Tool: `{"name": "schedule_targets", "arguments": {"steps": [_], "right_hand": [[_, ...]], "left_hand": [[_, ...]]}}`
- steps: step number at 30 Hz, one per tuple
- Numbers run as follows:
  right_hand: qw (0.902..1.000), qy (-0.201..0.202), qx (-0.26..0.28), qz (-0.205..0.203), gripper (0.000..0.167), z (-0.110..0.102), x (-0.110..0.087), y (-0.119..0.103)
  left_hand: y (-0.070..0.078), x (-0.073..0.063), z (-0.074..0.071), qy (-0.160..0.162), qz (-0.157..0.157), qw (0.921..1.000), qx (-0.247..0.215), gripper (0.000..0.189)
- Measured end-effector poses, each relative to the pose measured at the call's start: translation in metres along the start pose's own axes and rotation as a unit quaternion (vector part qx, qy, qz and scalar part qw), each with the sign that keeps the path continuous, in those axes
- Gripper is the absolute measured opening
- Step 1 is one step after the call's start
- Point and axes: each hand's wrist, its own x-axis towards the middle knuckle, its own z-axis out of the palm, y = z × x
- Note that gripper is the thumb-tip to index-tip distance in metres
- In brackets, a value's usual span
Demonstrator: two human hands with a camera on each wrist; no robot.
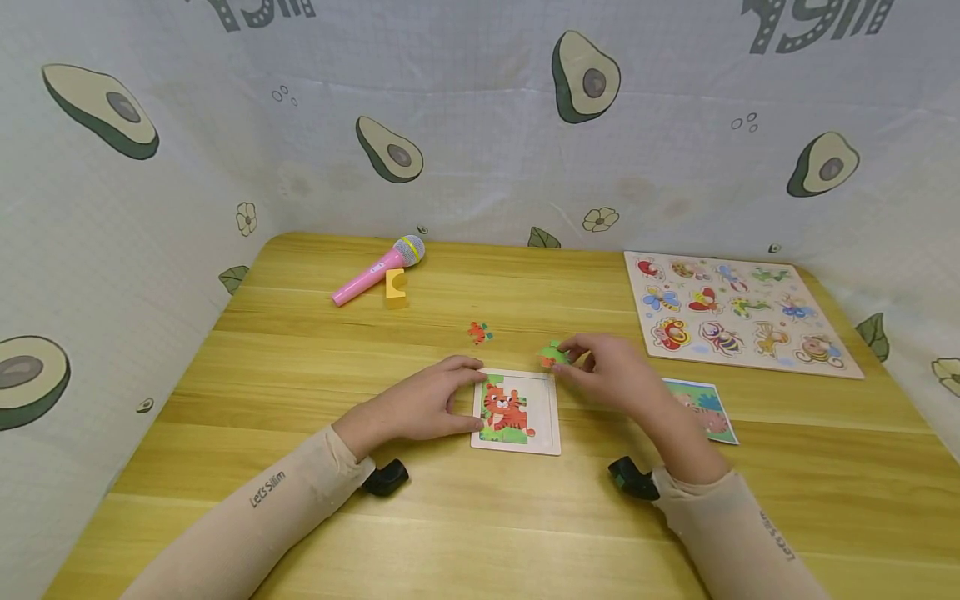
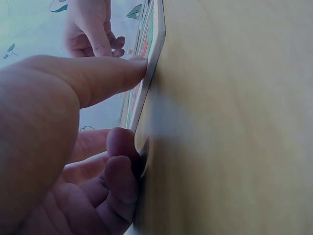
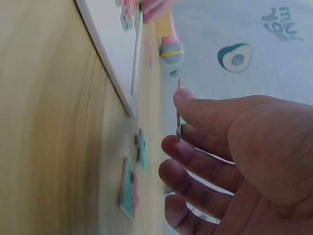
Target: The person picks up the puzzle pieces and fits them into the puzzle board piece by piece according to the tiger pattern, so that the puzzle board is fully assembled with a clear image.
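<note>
My left hand (image 1: 427, 404) rests at the left edge of a square puzzle board (image 1: 543, 417), its thumb touching the rim in the left wrist view. An orange tiger picture on green (image 1: 506, 410) fills the board's left part; the right part shows bare wood. To the upper right of the board, my right hand (image 1: 611, 371) pinches a thin puzzle piece (image 3: 178, 117) between thumb and fingers, seen edge-on in the right wrist view. Green pieces with orange (image 1: 553, 356) show by its fingertips. Below that hand, loose pieces (image 3: 128, 188) lie on the table.
An orange puzzle piece (image 1: 478, 332) lies behind the board. Farther back are a pink toy microphone (image 1: 369, 278) and a yellow block (image 1: 396, 290). A wooden insect puzzle (image 1: 738, 315) lies at the back right. A picture card (image 1: 716, 417) is partly hidden by my right forearm.
</note>
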Motion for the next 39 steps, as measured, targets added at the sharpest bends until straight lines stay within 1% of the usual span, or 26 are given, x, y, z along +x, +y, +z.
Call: {"name": "schedule_targets", "arguments": {"steps": [7, 12, 16, 21, 25, 31, 36, 39], "right_hand": [[0.9985, -0.017, -0.013, -0.051, 0.027, 0.014, -0.001, -0.016], [0.9969, -0.022, -0.012, -0.074, 0.026, 0.024, -0.002, -0.022], [0.9969, -0.018, -0.014, -0.075, 0.025, 0.029, -0.002, -0.023], [0.9964, -0.02, -0.032, -0.075, 0.028, 0.034, -0.001, -0.027], [0.9964, -0.021, -0.037, -0.073, 0.03, 0.038, -0.001, -0.028], [0.9972, -0.014, -0.032, -0.067, 0.029, 0.04, -0.002, -0.028], [0.997, -0.014, -0.019, -0.073, 0.03, 0.039, -0.002, -0.028], [0.9964, -0.019, -0.018, -0.081, 0.026, 0.038, -0.002, -0.027]], "left_hand": [[0.0, 0.001, 0.0, 0.003, -0.006, 1.0, -0.006, 0.069], [0.0, 0.002, 0.0, 0.003, -0.007, 0.9999, -0.008, 0.069], [-0.001, 0.002, 0.001, 0.005, -0.002, 1.0, -0.007, 0.068], [-0.002, 0.003, 0.001, 0.007, 0.002, 0.9999, -0.007, 0.068], [-0.003, 0.002, 0.001, 0.007, 0.002, 0.9999, -0.014, 0.068], [-0.002, 0.002, 0.001, 0.006, -0.001, 0.9999, -0.015, 0.069], [-0.003, 0.002, 0.002, 0.009, 0.003, 0.9999, -0.011, 0.069], [-0.004, 0.003, 0.002, 0.008, 0.002, 0.9999, -0.009, 0.07]]}}
